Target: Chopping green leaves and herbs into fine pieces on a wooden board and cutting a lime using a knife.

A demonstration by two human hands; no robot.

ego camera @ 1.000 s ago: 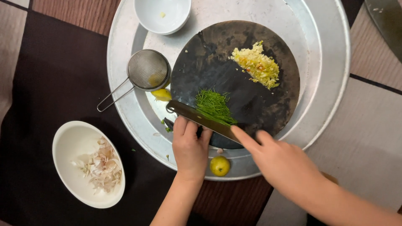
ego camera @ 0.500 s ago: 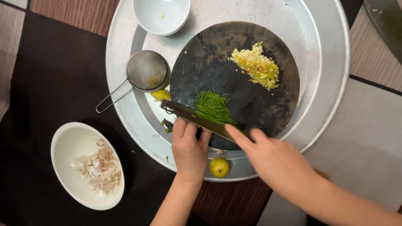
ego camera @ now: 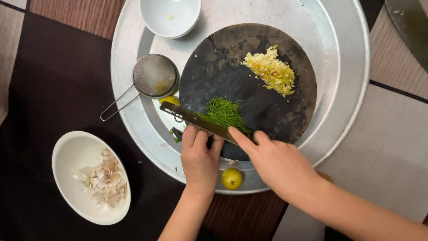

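Chopping is the step you are working at: your right hand (ego camera: 278,163) is gripping the handle end of the cleaver (ego camera: 198,121), forefinger stretched along the blade's spine, while your left hand (ego camera: 199,156) is curling its fingers over the spine nearer the tip and pressing down. The blade is lying aslant across the lower left part of the round dark chopping board (ego camera: 249,89), its edge meeting the pile of green herbs (ego camera: 224,112), which is sitting just beyond the blade toward the board's middle. A heap of yellow minced matter (ego camera: 271,71) is resting well apart on the board's far right side. The board is sitting inside a wide metal tray (ego camera: 352,89), together with a wire strainer (ego camera: 155,76), a small white bowl (ego camera: 170,17) at the top and a small yellow-green fruit (ego camera: 232,178) near your wrists. A white oval bowl of pale peelings (ego camera: 91,176) is standing off the tray to the left. Judging from the herbs, which are looking fine already yet bunched, the next stroke is calling for a steady rocking of the blade and for keeping your left fingertips on top of the spine, clear of the edge.
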